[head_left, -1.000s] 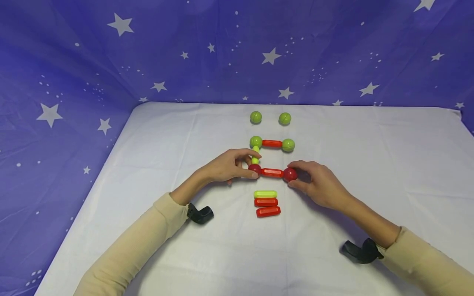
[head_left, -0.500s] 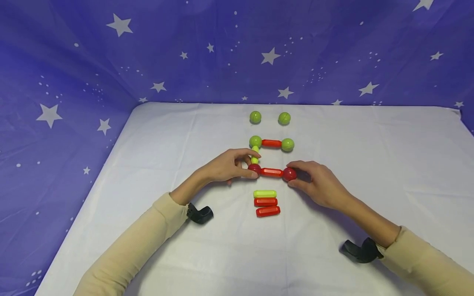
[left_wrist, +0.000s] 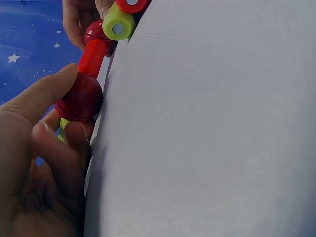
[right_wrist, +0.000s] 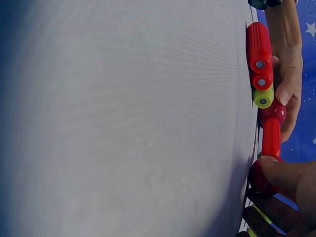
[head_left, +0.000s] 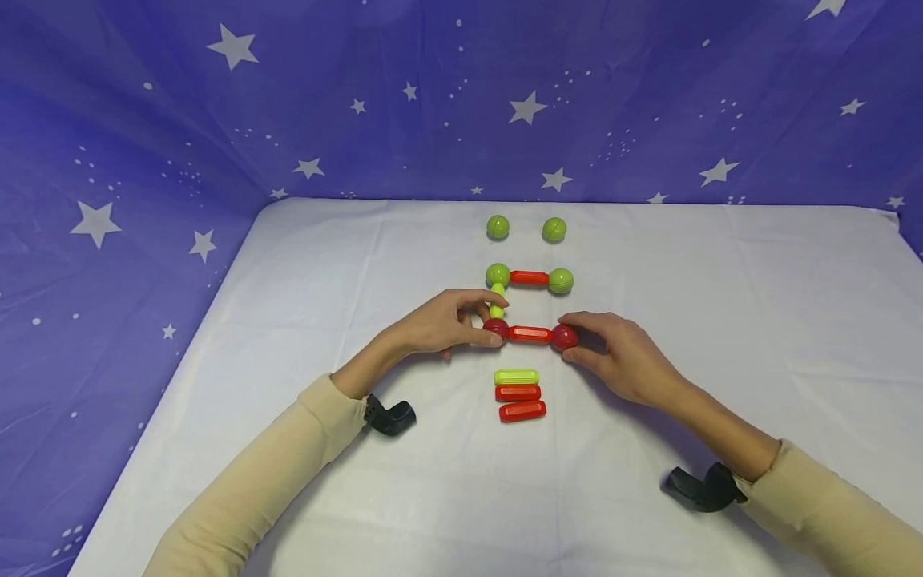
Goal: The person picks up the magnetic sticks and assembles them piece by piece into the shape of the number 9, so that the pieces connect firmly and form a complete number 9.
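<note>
My left hand [head_left: 440, 322] grips a red ball [left_wrist: 81, 98] between thumb and fingers, its index fingertip on a yellow-green rod [head_left: 497, 290]. From that ball a red rod [head_left: 530, 334] runs right to a second red ball [head_left: 566, 336]. My right hand [head_left: 626, 358] pinches this second ball, with the thumb in front and a finger behind. The yellow-green rod leads away to a green ball [head_left: 497, 275], which a farther red rod [head_left: 530, 278] joins to another green ball [head_left: 561, 280]. Together these parts make a square lacking its right side.
Nearer than the joined parts lie a loose yellow-green rod [head_left: 516, 377] and two loose red rods, the closest one [head_left: 522, 411] slightly askew. Two loose green balls sit farther back, left [head_left: 497, 227] and right [head_left: 554, 230]. A starry blue cloth [head_left: 461, 144] hangs behind the white-covered table [head_left: 324, 264].
</note>
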Action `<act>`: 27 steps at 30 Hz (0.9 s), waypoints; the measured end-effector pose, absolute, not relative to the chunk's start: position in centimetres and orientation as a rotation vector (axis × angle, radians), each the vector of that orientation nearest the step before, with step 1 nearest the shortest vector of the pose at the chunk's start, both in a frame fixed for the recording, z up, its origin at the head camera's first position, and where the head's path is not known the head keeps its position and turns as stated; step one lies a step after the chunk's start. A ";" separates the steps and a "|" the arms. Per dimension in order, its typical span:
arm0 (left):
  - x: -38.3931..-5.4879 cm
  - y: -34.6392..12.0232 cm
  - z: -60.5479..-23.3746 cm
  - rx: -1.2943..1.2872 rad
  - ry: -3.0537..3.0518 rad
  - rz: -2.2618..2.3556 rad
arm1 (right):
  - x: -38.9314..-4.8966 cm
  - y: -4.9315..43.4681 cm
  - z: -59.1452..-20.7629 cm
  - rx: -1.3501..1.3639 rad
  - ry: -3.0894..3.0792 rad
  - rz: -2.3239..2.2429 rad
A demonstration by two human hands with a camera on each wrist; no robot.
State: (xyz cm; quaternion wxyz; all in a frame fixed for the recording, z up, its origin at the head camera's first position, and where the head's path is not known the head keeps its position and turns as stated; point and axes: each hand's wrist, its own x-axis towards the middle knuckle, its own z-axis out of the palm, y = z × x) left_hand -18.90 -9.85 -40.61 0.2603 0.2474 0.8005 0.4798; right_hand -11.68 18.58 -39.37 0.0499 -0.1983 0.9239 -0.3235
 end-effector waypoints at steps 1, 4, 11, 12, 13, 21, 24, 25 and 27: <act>-18.9 -9.9 -40.6 0.672 2.167 1.300 | -11.7 18.6 -39.4 -0.600 2.815 -0.985; -18.9 -9.9 -40.7 0.675 2.166 1.303 | -11.7 18.5 -39.3 -0.587 2.813 -0.983; -18.9 -9.8 -40.7 0.675 2.171 1.303 | -11.4 18.4 -38.8 -0.543 2.808 -0.986; -18.9 -9.8 -40.7 0.677 2.173 1.300 | -11.3 18.4 -38.6 -0.537 2.810 -0.992; -18.9 -9.8 -40.7 0.680 2.176 1.296 | -11.2 18.3 -38.5 -0.532 2.815 -0.999; -18.8 -9.9 -40.5 0.671 2.185 1.295 | -10.2 17.6 -37.3 -0.635 2.880 -1.110; -18.8 -9.9 -40.5 0.675 2.186 1.292 | -9.8 17.1 -37.3 -0.687 2.863 -1.163; -18.8 -9.9 -40.5 0.676 2.185 1.293 | -9.6 17.0 -37.4 -0.698 2.852 -1.175; -18.8 -9.8 -40.5 0.679 2.186 1.291 | -9.4 16.6 -37.5 -0.714 2.832 -1.190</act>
